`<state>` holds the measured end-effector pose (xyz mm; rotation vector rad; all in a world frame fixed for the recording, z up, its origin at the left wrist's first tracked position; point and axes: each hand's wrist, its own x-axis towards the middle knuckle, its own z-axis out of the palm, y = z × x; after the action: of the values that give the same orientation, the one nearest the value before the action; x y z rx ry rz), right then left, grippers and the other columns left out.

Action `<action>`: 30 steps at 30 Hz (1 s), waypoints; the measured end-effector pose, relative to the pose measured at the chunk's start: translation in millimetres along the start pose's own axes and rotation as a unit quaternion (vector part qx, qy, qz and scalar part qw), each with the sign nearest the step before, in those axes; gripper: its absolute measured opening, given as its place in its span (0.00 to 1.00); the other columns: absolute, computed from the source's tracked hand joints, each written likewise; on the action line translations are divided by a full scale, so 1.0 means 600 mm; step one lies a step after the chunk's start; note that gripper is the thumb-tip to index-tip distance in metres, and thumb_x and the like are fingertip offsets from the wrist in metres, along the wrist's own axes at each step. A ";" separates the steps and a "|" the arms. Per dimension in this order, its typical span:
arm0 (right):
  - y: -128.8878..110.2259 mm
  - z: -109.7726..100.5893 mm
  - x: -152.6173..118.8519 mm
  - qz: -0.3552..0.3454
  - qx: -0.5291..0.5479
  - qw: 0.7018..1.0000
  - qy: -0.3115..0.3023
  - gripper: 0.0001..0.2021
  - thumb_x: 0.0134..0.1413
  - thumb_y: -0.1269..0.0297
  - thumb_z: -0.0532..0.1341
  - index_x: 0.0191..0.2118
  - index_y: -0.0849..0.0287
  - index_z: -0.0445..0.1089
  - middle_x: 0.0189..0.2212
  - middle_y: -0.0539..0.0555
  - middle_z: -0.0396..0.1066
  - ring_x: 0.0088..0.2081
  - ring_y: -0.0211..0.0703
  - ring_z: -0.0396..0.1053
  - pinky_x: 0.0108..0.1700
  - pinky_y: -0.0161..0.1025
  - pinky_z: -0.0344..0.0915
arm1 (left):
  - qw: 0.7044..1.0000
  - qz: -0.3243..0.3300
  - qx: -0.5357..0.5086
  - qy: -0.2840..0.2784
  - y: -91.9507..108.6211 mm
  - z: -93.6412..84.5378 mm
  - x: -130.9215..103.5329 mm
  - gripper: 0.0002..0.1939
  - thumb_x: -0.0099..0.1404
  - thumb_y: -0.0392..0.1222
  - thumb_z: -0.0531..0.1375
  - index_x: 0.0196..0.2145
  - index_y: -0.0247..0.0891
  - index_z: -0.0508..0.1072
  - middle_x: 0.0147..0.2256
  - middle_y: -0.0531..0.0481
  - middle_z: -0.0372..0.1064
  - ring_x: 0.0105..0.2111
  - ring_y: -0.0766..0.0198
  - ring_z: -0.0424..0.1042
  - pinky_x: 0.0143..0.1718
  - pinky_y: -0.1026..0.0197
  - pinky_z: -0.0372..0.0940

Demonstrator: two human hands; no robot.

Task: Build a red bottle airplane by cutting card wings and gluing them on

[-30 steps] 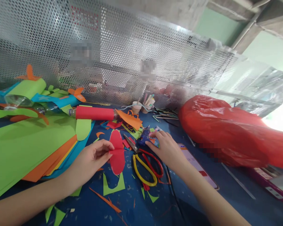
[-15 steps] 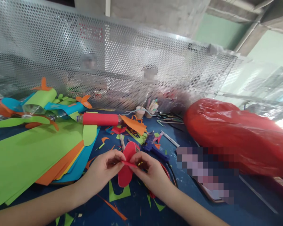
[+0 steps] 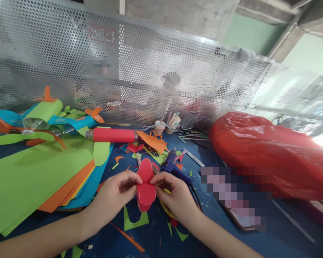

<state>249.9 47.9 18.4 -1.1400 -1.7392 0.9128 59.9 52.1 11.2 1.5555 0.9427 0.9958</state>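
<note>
Between my hands is a red paper piece (image 3: 146,193) with rounded lobes, bent along a crease across its middle. My left hand (image 3: 117,191) pinches the left end of the crease between thumb and fingertips. At the other end, my right hand (image 3: 177,193) holds the paper in the same kind of pinch. A yellow curved thing (image 3: 165,209), partly hidden under my right hand, lies on the table. Just beyond that hand rests a blue glue gun (image 3: 173,166). Below the red paper is a green paper offcut (image 3: 136,221) with a curved cutout.
Green paper sheets (image 3: 37,179) spread across the left. Behind them lie a bottle wrapped in red paper (image 3: 114,135) and other paper-covered bottles. Cups of pens (image 3: 173,122) stand by a perforated metal screen (image 3: 145,53). A red plastic bag (image 3: 266,154) bulges at the right.
The red paper has turned in my fingers, and its crease now opens so that both lobes show their flat faces. Both hands keep their pinch and have barely moved.
</note>
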 end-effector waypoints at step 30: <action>0.014 -0.031 0.024 0.034 0.020 0.999 -0.008 0.01 0.50 0.68 0.59 0.31 0.58 0.67 0.28 0.49 0.68 0.30 0.38 0.66 0.32 0.34 0.62 | 0.886 -0.067 0.458 -0.003 0.024 -0.344 0.144 0.40 0.59 0.50 0.57 0.62 0.25 0.50 0.50 0.41 0.71 0.47 0.53 0.70 0.47 0.59 0.63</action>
<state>266.1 66.5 21.7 -1.1740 -1.6966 0.9963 -101.2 198.5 65.7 2.2005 1.6300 0.4250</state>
